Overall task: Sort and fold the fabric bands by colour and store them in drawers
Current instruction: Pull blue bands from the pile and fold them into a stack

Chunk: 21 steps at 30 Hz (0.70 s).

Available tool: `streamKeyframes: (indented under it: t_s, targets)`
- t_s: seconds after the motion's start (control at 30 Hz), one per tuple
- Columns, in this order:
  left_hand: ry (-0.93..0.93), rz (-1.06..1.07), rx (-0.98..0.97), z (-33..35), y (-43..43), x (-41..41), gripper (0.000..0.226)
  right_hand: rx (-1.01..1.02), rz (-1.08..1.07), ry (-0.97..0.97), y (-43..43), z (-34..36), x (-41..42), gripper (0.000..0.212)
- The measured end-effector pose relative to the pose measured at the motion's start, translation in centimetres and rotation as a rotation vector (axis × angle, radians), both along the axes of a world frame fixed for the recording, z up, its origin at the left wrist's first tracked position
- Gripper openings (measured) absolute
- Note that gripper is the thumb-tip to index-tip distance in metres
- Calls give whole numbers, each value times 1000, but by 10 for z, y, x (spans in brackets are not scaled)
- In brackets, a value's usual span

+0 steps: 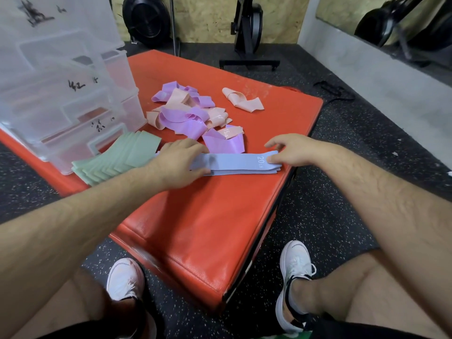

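A stack of light blue bands [237,163] marked "20 LB" lies flat on the red mat [208,228]. My left hand [178,162] grips the stack's left end, thumb under its near edge and fingers over the top. My right hand [291,150] pinches the right end between thumb and fingers. Fanned green bands [117,159] lie to the left, in front of the clear plastic drawer unit [61,94]. Behind the blue stack, purple and peach bands [190,113] sit in a loose tangled pile. A single peach band [242,99] lies apart to the right.
The mat sits on dark speckled rubber flooring [342,192]. Exercise machines [247,33] stand at the back by a wooden wall. My knees and white shoes [296,277] are at the mat's near corner.
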<state>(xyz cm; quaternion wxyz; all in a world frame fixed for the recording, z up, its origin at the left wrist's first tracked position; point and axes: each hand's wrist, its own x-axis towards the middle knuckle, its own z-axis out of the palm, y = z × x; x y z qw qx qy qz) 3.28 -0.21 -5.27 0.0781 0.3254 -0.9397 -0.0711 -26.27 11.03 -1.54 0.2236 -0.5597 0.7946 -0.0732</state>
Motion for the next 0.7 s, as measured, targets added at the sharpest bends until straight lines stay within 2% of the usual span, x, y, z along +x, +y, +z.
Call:
streamKeyframes:
  t_s: [0.07,0.13,0.3,0.43,0.6,0.7]
  targets:
    - [-33,-32,44,-5,0,-3,48,26,4,11,0,-2,2,49]
    - [-35,-25,107,-7,-1,-3,42,9,-44,-44,-2,-7,5,45]
    - [-67,-19,77,-5,-3,-6,36,61,-272,-260,-7,-11,11,34]
    - [-77,-16,90,-3,-2,-8,35,88,-365,-347,-9,-7,13,23]
    - [-38,-12,36,-1,6,-10,38,131,-349,-355,-11,-7,21,21]
    - [-9,-68,-34,-1,12,-13,38,114,-313,-338,-11,-1,22,31]
